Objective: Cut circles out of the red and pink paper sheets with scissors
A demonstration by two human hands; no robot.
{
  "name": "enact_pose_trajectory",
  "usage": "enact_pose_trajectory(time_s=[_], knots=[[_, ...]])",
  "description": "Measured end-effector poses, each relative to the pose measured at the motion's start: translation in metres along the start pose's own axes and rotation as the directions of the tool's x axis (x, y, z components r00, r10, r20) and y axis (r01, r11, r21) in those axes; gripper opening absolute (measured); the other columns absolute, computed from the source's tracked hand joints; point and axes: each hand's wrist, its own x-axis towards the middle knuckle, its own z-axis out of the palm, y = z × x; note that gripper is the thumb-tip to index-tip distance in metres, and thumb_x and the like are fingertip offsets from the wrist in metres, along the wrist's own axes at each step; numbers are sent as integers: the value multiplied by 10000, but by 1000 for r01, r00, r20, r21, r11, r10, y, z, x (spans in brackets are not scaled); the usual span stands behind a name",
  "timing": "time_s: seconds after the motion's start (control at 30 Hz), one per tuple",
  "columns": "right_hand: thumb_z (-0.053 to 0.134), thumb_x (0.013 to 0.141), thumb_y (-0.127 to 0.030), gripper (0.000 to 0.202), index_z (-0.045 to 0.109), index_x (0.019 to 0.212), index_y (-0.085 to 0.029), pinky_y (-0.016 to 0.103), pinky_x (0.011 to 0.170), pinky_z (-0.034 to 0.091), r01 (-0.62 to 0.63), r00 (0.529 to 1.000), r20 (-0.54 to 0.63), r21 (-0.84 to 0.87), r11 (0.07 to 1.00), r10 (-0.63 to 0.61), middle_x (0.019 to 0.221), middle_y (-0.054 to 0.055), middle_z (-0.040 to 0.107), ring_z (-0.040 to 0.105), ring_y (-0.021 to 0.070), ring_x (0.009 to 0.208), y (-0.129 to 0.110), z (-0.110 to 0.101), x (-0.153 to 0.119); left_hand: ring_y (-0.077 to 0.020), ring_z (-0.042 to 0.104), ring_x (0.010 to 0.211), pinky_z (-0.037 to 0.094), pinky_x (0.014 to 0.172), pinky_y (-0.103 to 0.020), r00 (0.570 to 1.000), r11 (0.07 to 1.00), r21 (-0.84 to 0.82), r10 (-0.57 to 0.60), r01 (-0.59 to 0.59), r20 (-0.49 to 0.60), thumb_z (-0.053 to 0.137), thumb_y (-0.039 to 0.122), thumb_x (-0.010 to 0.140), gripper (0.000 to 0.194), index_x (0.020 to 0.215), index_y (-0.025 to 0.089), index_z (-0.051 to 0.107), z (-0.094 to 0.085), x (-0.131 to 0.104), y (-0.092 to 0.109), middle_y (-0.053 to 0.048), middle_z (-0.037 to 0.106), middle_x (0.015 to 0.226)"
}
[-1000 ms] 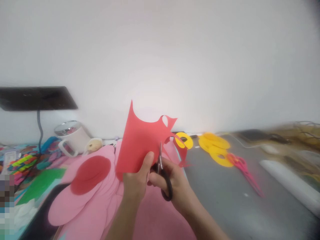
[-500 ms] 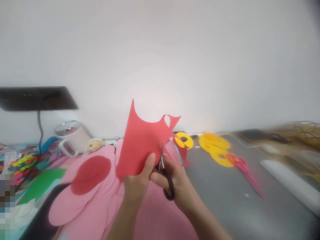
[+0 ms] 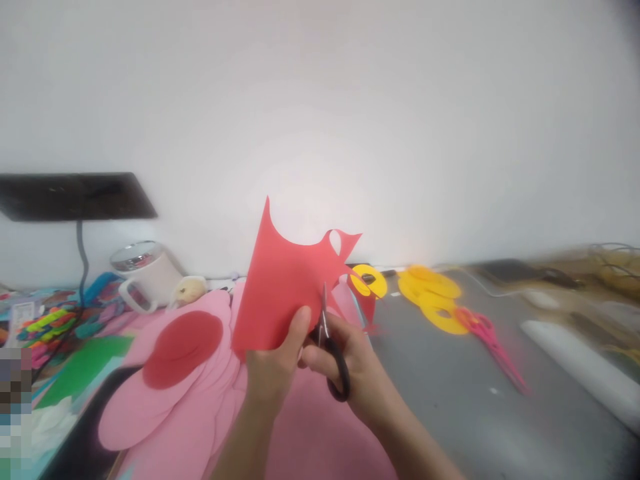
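My left hand (image 3: 283, 353) pinches a sheet of red paper (image 3: 280, 287) near its lower edge, thumb on the near face. The sheet stands tilted up, with curved notches along its top and pointed scraps at its right. Black-handled scissors (image 3: 336, 367) are in my right hand (image 3: 357, 363), fingers through the loops. Their blades point up and lie against the red paper's right part; how far they are apart is hard to see. Red paper circles (image 3: 183, 350) rest on a pile of pink paper circles (image 3: 135, 417) at the left.
Yellow paper rings (image 3: 435, 297) and pink scissors (image 3: 493, 343) lie on the grey mat (image 3: 430, 400) to the right. A white mug (image 3: 150, 277) stands at the back left, by colourful craft pieces (image 3: 47, 327) and a green sheet (image 3: 85, 370). A white roll-like object (image 3: 575, 367) lies far right.
Hardly anything differs. The red scrap hanging behind the sheet at the right has shifted slightly; both hands, the paper and the scissors keep nearly the same places.
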Motion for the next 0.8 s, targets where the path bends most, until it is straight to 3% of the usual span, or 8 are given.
enact_pose_trajectory(time_s=[0.3,0.53,0.8], knots=[[808,673,-423,398,474,706,-208,245,503,276,-12,1000,-18,-23,1000,12,604,-56,451,382,110,564,3,-1,1,-155,559,513,522,539,-294,999,999,-28,39,-39,-8,740,300,704,252,538,217,570,0,4,-1,27,532,496],[798,679,-365,298,561,726,-190,252,545,371,-18,999,-31,-19,1000,17,613,-36,542,498,130,593,2,-1,-1,-132,533,444,453,404,-253,1000,1000,-12,10,-10,-14,720,301,711,262,533,212,550,-1,3,3,42,516,485],[784,689,-318,245,571,691,-197,267,570,433,-8,999,-36,-24,1000,7,572,-46,549,510,124,559,2,0,-2,-153,534,404,460,362,-285,1000,1000,-7,-12,13,12,752,390,702,283,558,212,586,-7,9,-18,30,521,480]])
